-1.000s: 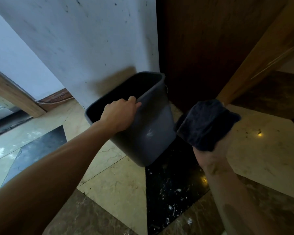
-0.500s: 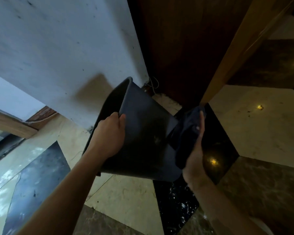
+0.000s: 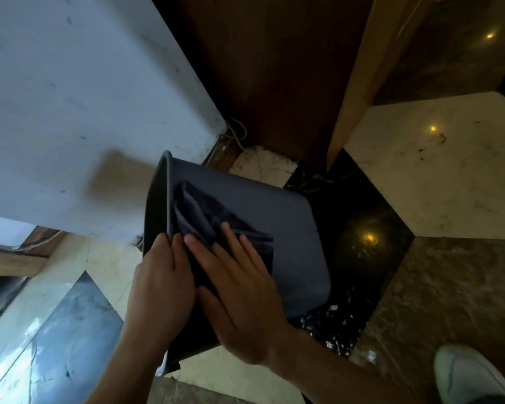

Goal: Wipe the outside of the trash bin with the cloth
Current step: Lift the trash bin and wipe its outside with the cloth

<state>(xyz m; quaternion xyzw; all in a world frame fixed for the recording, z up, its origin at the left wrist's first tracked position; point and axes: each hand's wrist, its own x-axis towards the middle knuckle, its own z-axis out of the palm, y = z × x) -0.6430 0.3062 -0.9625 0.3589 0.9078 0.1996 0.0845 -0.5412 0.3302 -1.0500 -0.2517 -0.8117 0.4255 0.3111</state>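
Hidden or unclear:
- Bin (image 3: 274, 228) interior: only a dark sliver shows past the rim at upper left; contents cannot be told.
- Bin base: turned away to the right, its face out of sight. The near lower corner is covered by both hands.
- Left hand (image 3: 161, 287) fingers: curled over the rim, tips hidden inside the bin.
- Cloth (image 3: 216, 225): lower part covered by the right hand (image 3: 239, 301); its full outline cannot be made out.
- Shoe (image 3: 467, 374): cut off by the bottom right corner of the frame.
- Both forearms run out of the lower edge.
- Wires (image 3: 233, 132) at the foot of the wall (image 3: 70, 97): thin, tangled, number unclear.

Count:
- Bin, one: dark grey, tipped on its side, mouth to the left towards the wall, one broad outer side facing up. Held above a floor (image 3: 420, 170) of pale and black marble; whether it touches the floor cannot be told.
- Cloth, one: dark, folded, lying flat on the upturned outer side of the bin, just beside the rim.
- Hands, two. Left: closed around the bin's rim, gripping it. Right: flat, fingers spread, palm pressing the cloth against the bin; not clenched on anything.
- Shoe, one, white.
- Wall, one, white and marked, with the bin's shadow on it.
- Door (image 3: 274, 68), one, dark wood, behind the bin.
- Light reflections on the floor, three.
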